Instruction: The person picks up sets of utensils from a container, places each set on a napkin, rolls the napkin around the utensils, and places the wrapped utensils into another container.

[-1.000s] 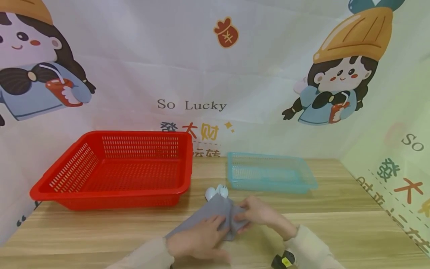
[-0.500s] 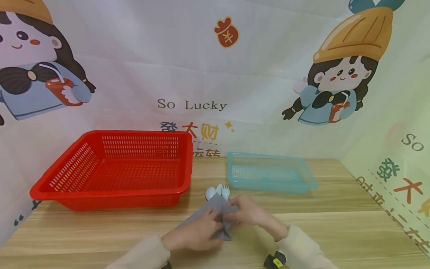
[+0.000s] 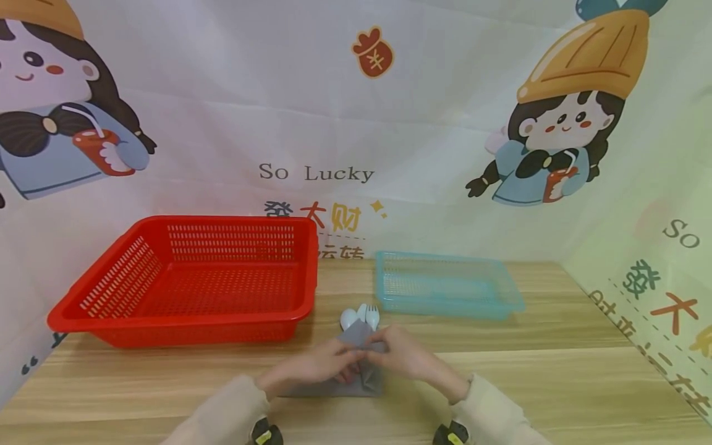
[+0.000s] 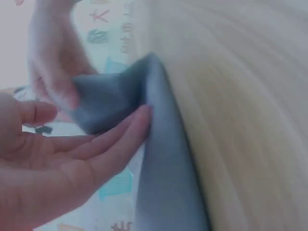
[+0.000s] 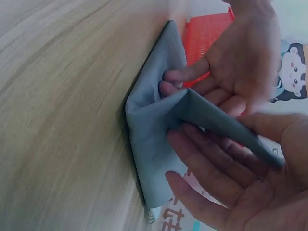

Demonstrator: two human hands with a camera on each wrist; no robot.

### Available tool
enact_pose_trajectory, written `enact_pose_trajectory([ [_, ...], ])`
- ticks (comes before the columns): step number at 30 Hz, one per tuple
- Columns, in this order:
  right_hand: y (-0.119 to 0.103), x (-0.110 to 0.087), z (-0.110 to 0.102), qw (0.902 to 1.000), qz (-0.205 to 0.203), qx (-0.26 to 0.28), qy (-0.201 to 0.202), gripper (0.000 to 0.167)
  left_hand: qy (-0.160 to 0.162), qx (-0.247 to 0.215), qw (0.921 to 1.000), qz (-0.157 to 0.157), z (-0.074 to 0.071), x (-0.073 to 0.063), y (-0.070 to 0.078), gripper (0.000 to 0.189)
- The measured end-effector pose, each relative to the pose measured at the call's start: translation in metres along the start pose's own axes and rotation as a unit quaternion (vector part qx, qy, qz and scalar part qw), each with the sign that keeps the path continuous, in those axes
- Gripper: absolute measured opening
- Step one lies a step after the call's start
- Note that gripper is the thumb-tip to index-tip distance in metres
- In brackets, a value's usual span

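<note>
A grey cloth napkin lies on the table, folded over the handles of a white spoon, a white knife and a white fork, whose heads stick out at its far end. My right hand holds a raised flap of the napkin between thumb and fingers, clearest in the right wrist view. In the left wrist view, the fairly straight fingers of my left hand touch the napkin at the fold. The two hands meet above the cloth in the head view. The cutlery handles are hidden under the cloth.
A large red plastic basket stands at the left. Behind and to the right is a shallow light-blue basket. A printed cloth backdrop rises behind the wooden table.
The right hand has brought the flap leftward over the napkin. More of the fork and knife shows. The left hand has shifted slightly left and away from me, its fingers now near the right hand.
</note>
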State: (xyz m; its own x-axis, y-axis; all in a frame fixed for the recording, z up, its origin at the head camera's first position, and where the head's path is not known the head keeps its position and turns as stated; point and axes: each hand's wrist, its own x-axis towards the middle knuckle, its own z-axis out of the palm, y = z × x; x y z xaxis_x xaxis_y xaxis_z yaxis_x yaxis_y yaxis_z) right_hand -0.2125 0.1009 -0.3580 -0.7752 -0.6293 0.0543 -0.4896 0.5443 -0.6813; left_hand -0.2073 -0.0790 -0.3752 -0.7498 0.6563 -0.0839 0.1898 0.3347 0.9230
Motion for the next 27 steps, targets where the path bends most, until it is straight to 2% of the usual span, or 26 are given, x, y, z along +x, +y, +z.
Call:
enact_pose_trajectory([
  [3,0.002,-0.001,0.001,0.9998,-0.014,0.008,-0.007,0.018,0.017,-0.078,0.9949,-0.061,0.0,-0.001,0.0,0.039],
  [4,0.002,-0.001,0.002,0.9996,-0.022,0.012,-0.012,0.017,0.02,-0.096,0.9926,-0.072,-0.001,-0.001,0.0,0.042],
  [9,0.003,-0.004,0.006,0.9977,-0.06,0.001,-0.032,0.016,0.025,-0.143,0.9838,-0.104,-0.004,-0.004,-0.002,0.062],
  [12,0.002,-0.006,0.008,0.9981,-0.046,-0.01,-0.039,0.018,0.031,-0.163,0.9785,-0.122,-0.006,-0.005,-0.003,0.071],
  [15,0.002,-0.008,0.011,0.9979,-0.039,-0.022,-0.046,0.02,0.029,-0.157,0.9794,-0.123,-0.009,-0.007,-0.004,0.057],
  [19,0.002,-0.009,0.014,0.9945,-0.07,-0.061,-0.048,0.017,0.023,-0.132,0.9856,-0.104,-0.012,-0.01,-0.007,0.02],
  [22,0.002,-0.011,0.015,0.9893,-0.097,-0.097,-0.048,0.014,0.025,-0.12,0.9882,-0.093,-0.013,-0.013,-0.009,0.014],
  [27,0.001,-0.015,0.018,0.9789,-0.118,-0.158,-0.051,0.016,0.047,-0.091,0.9911,-0.085,-0.012,-0.016,-0.011,0.005],
])
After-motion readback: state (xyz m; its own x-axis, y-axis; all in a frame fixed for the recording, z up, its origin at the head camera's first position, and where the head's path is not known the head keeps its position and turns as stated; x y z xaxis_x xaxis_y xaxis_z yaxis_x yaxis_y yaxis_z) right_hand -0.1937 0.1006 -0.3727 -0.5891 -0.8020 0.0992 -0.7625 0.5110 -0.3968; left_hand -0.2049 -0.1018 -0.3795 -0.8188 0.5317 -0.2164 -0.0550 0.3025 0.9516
